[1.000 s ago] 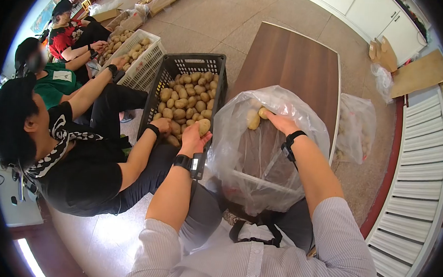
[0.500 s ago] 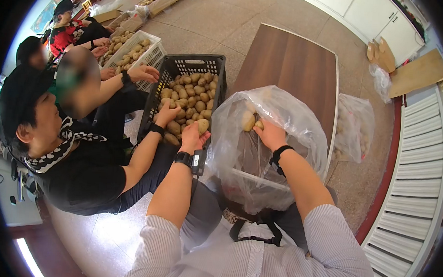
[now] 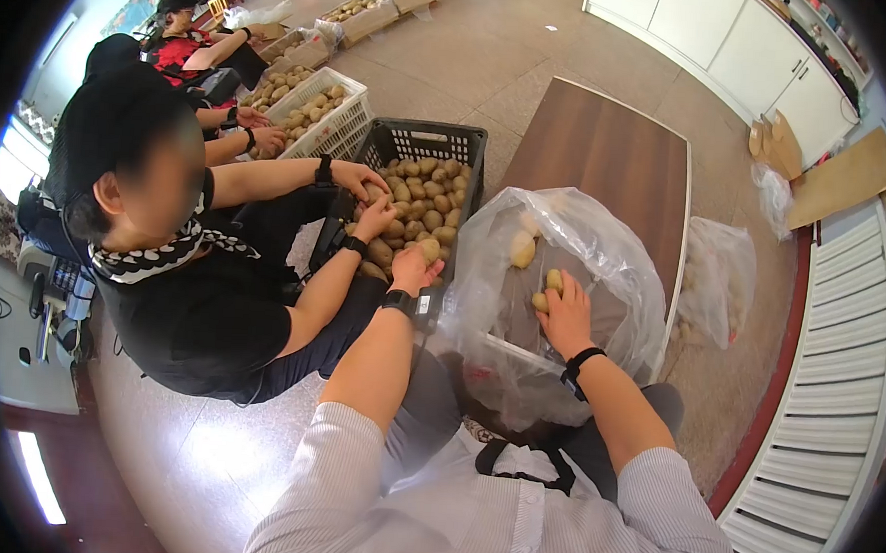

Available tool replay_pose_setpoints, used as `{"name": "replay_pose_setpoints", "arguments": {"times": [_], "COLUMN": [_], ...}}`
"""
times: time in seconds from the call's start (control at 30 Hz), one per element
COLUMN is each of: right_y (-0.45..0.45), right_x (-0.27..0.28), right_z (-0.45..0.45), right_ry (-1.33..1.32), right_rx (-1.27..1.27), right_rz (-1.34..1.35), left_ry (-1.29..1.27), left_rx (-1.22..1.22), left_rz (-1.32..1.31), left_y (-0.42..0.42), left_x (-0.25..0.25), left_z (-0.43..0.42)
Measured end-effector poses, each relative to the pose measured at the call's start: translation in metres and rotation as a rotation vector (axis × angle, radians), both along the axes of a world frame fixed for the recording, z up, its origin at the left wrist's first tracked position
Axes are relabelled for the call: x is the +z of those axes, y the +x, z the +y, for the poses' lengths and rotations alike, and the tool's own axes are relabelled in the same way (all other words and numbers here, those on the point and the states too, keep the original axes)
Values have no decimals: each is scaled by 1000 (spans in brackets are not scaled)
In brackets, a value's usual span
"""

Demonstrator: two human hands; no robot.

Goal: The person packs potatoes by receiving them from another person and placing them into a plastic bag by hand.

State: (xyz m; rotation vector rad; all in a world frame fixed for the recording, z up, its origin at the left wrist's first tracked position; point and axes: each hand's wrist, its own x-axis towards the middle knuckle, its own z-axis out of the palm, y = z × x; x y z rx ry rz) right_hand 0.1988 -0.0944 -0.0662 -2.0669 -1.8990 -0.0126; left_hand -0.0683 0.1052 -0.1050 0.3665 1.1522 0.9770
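In my left hand point(image 3: 416, 272), fingers curled round it, is a potato point(image 3: 429, 247) at the near right corner of the black crate point(image 3: 477, 158). My right hand point(image 3: 567, 324) is inside the clear plastic bag point(image 3: 625, 248), which stands open at the near end of the brown table point(image 3: 595, 149). Its fingers close over two small potatoes, an upper one point(image 3: 554, 279) and a lower one point(image 3: 540, 302). Farther back in the bag lies a separate potato point(image 3: 523, 249). Many potatoes point(image 3: 427, 191) fill the crate.
On my left a co-worker point(image 3: 191, 303) has both hands at the crate. Behind, other people sit by a white crate point(image 3: 346, 121) of potatoes. Cardboard trays point(image 3: 371, 20) with potatoes lie farther off. A filled plastic bag point(image 3: 719, 276) stands right of the table, near the radiator point(image 3: 818, 376).
My right hand has drawn back towards me inside the bag, with potatoes under its fingers. My left hand still holds its potato. The co-worker's hands have come together over the crate. The view has shifted.
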Motion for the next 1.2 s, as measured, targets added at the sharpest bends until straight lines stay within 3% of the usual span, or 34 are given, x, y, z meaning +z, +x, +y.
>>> {"name": "replay_pose_setpoints", "arguments": {"times": [0.17, 0.27, 0.53, 0.6, 0.67, 0.73, 0.97, 1.2], "right_y": [6, 6, -10, -17, -27, -37, -40, -53], "right_x": [6, 18, 36, 37, 38, 33, 12, 60], "right_z": [-9, -14, -20, -23, -27, -28, -21, -3], "right_ry": [-56, -19, 132, 3, 82, -57, -202, -246], "right_rx": [53, 86, 121, 48, 99, -22, -46, 30], "right_rz": [16, 78, 171, 330, 341, 598, 870, 1138], "left_ry": [131, -53, 141, 180, 215, 185, 244, 243], "left_rx": [-148, -16, -208, -239, -277, -377, -436, -540], "left_rz": [35, 133, 273, 285, 296, 232, 296, 249], "left_y": [-19, -3, 23, 29, 33, 34, 35, 47], "left_x": [-38, 23, 69, 76, 82, 89, 95, 98], "left_z": [10, -11, -46, -54, -60, -67, -77, -84]}}
